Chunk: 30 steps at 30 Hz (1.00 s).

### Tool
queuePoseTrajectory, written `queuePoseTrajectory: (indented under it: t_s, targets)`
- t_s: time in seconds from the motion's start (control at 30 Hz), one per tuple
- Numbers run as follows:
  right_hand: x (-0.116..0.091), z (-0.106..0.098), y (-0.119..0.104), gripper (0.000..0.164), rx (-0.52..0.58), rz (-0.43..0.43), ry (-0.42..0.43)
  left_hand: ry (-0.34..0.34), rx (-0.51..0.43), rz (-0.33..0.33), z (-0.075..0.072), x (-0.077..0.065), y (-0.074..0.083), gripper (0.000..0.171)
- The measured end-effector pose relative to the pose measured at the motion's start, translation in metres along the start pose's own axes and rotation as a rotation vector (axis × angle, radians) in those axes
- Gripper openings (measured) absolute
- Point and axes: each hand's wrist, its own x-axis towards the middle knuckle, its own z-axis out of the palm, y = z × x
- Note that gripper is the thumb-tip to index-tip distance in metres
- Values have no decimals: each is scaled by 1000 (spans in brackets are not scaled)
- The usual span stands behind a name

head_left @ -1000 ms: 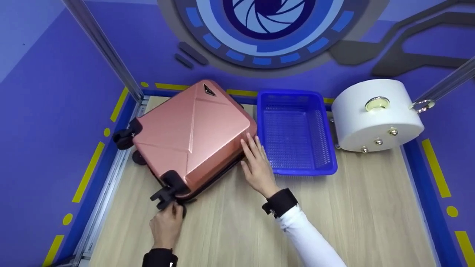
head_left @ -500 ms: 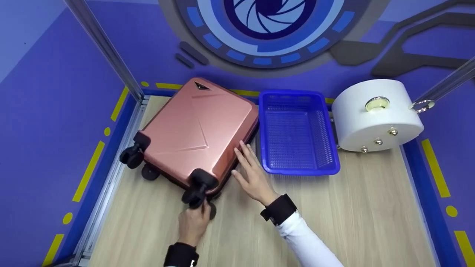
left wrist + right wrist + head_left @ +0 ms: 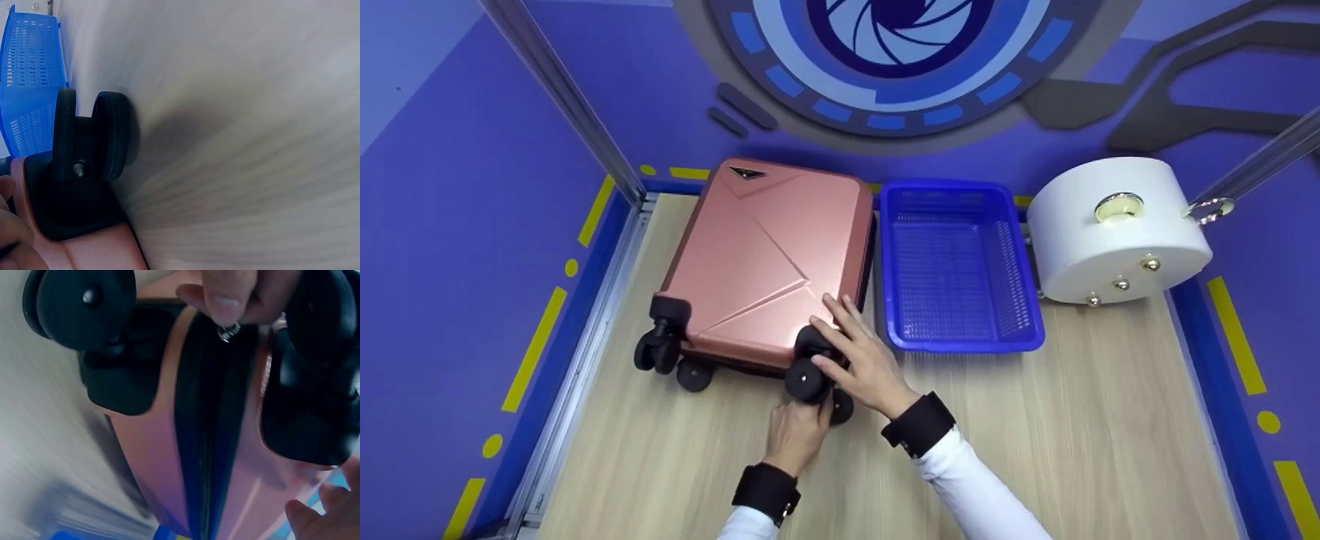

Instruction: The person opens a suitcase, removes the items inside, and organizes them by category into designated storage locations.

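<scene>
At the far left we see a blue-violet wall panel point(image 3: 442, 270) with yellow dashes, meeting a wood-grain tabletop point(image 3: 1110, 420). Next, on the left half of the tabletop, a rose-pink hard-shell suitcase point(image 3: 765, 247) lies flat, its black wheels point(image 3: 658, 351) towards us and its small dark badge point(image 3: 747, 173) at the far left corner. Just below the suitcase's near right corner is the person's left hand point(image 3: 796, 435), a black band point(image 3: 767, 487) round its wrist; the right wrist view shows its finger and thumb pinching a small metal zipper pull point(image 3: 227, 332) on the black zipped seam point(image 3: 205, 433), between two wheels. The right hand point(image 3: 866, 364), in a white sleeve point(image 3: 979, 487), reaches over that same corner, fingers extended and spread and holding nothing; we cannot tell whether every fingertip touches. Just right of the suitcase sits a blue plastic basket point(image 3: 969, 347) with mesh sides. Farthest right, near the back wall, stands a white rounded container point(image 3: 1117, 225) with shiny ring handles and metallic knobs.
</scene>
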Motion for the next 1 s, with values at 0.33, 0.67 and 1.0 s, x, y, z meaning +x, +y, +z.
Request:
queuePoseTrajectory:
  t_s: [0.33,0.67,1.0]
  targets:
    - [-1,2,6,52,43,8,-12,-44,31,-24,-6,5,-5,16]
    - [0,4,4,49,38,-5,3,-30,-10,-45,-11,3,-12,30]
    - [-1,5,5,48,47,-1,11,92,49,4,-24,1,-42,20]
